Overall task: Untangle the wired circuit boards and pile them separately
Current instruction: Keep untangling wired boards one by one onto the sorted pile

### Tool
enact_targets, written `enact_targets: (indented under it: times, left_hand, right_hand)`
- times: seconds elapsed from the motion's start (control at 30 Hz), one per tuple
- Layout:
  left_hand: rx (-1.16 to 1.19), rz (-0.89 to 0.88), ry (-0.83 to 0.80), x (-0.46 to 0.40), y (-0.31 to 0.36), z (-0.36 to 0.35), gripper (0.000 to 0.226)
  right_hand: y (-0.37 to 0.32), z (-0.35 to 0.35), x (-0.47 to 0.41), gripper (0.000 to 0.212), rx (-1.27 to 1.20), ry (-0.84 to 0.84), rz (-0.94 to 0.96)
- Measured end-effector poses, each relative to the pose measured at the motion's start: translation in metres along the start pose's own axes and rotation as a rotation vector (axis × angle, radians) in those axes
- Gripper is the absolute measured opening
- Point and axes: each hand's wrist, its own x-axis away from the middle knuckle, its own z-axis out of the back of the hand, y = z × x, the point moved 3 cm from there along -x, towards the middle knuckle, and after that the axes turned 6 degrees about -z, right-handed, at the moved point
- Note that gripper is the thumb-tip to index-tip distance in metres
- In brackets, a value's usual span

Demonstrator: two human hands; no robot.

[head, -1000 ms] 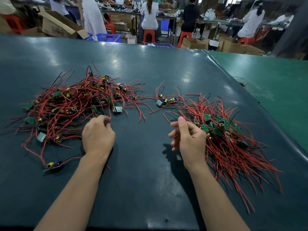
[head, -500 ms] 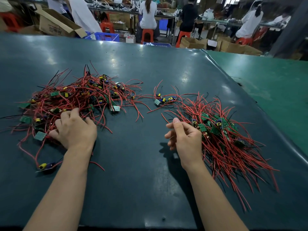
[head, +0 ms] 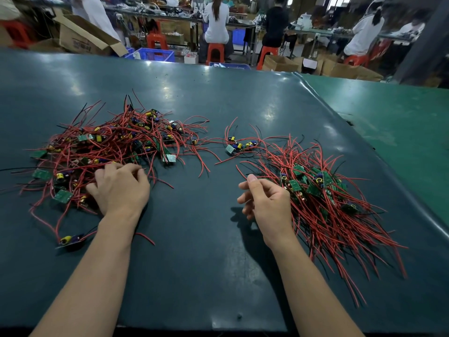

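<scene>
On the dark bench (head: 218, 263), the tangled heap (head: 116, 147) of red-wired circuit boards sprawls at the far left. One stray board (head: 70, 239) lies on its near side, apart. The left hand (head: 120, 188) rests on the heap's near edge, fingers curled down into the wires; whether they actually pinch one cannot be told. Right of the heap, across a bare gap, a small cluster (head: 239, 145) of boards sits alone. The right hand (head: 264, 203) hovers further right, fingers loosely curled and holding nothing. Furthest from the heap lies the combed-out pile (head: 328, 205), wires fanning toward the bench's near edge.
</scene>
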Motion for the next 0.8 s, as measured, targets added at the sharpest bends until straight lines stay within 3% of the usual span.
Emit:
enact_targets:
  times: [0.1, 0.4, 0.47, 0.7, 0.8]
  left_hand:
    - [-0.037, -0.070, -0.044, 0.001, 0.006, -0.003, 0.036]
    - [0.000, 0.070, -0.015, -0.002, 0.001, -0.006, 0.030]
    - [0.054, 0.050, 0.057, 0.002, 0.005, -0.003, 0.029]
    - [0.505, -0.414, 0.204, 0.034, 0.044, 0.009, 0.025]
    - [0.655, -0.625, 0.169, 0.047, 0.061, 0.015, 0.026]
  right_hand:
    - [0.001, -0.001, 0.000, 0.032, 0.009, -0.004, 0.002]
    - [0.002, -0.001, 0.000, 0.031, 0.014, -0.007, -0.002]
    - [0.002, -0.001, -0.001, 0.031, 0.019, -0.007, 0.005]
    - [0.003, -0.002, -0.001, 0.029, 0.066, -0.023, 0.017]
    - [0.006, -0.008, 0.000, 0.010, 0.212, -0.096, 0.086]
